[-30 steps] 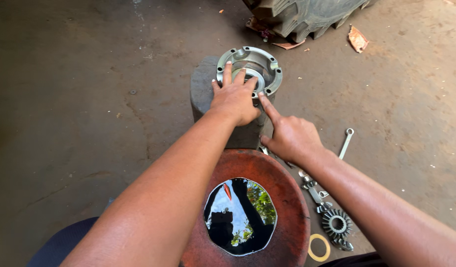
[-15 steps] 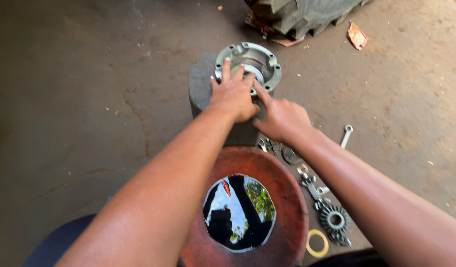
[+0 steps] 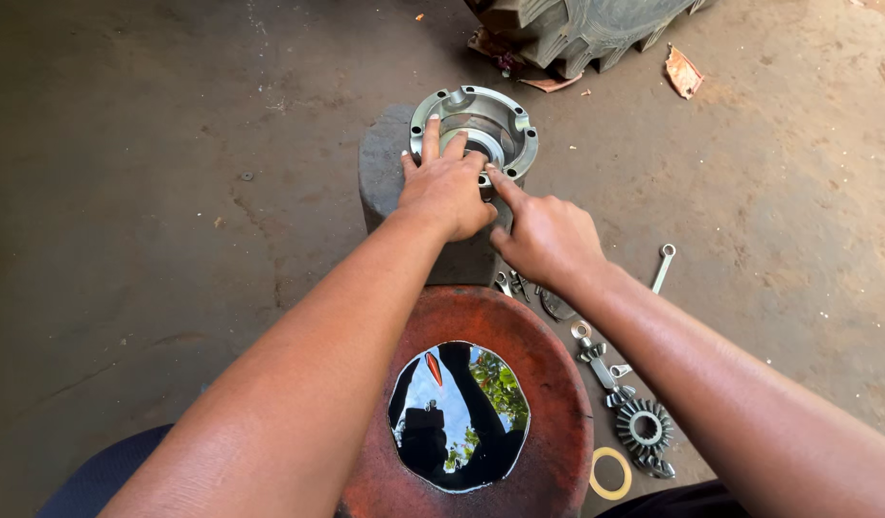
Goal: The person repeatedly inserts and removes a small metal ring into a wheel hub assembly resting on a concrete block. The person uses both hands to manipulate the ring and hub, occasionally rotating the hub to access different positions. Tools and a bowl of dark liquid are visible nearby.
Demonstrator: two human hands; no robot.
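Both forearms cover a lot of the ground, and the person's body is out of sight. At twelve o'clock a big ribbed tyre is cut off by the top edge, so only its lower part shows. The near rim of the round metal housing is hidden under the hands, and its middle hole is partly covered too.

That housing sits on a dark grey block at about twelve o'clock from the rusty red bowl. It lies flat with its open side facing straight up, so its middle line stands upright. It is round, so it has no long side to point anywhere.

The left hand lies open on the housing, fingers spread out and reaching to twelve o'clock over the rim. It presses down and grips nothing. The right hand is loosely curled, with one finger stretched out to eleven o'clock, its tip on the rim beside the left hand.

The bowl holds dark shiny liquid. At four o'clock from it lie a toothed gear and a yellow ring. A small spanner lies at two o'clock.
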